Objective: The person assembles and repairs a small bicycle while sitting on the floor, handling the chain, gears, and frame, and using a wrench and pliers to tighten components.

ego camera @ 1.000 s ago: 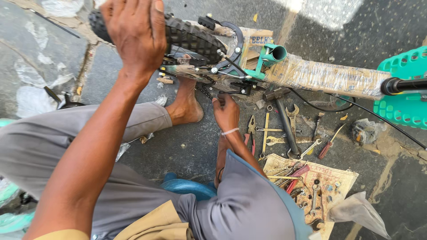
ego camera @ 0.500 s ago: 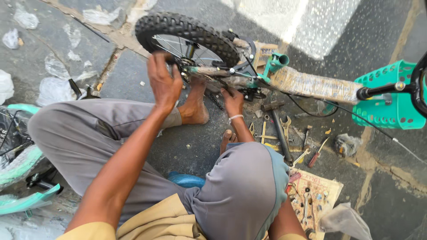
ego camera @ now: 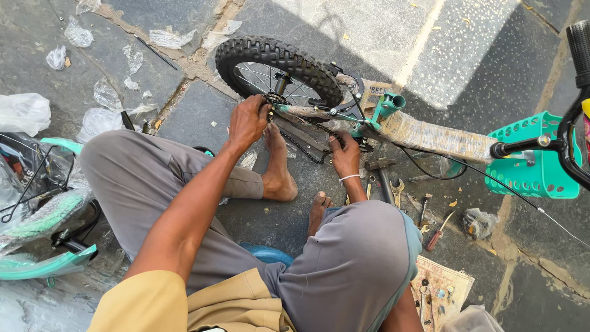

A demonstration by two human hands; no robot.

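A small teal bicycle lies upside down on the stone pavement, its frame (ego camera: 430, 135) wrapped in brown paper. Its knobby rear wheel (ego camera: 276, 61) is at the top centre. My left hand (ego camera: 247, 121) grips the frame end by the rear axle, just below the tyre. My right hand (ego camera: 345, 154) is closed around the crank area, where the black chain (ego camera: 301, 150) hangs loose. My bare feet rest under the bicycle, between both hands.
A teal plastic basket (ego camera: 531, 163) and black handlebar (ego camera: 578, 43) are at the right. Wrenches and screwdrivers (ego camera: 430, 227) lie on the pavement by a cardboard piece with several small parts. Another teal bicycle part (ego camera: 49, 258) and plastic wrap lie at the left.
My left hand has come down from the top of the tyre to the rear axle end of the frame. My right hand stays at the crank. The view has pulled back.
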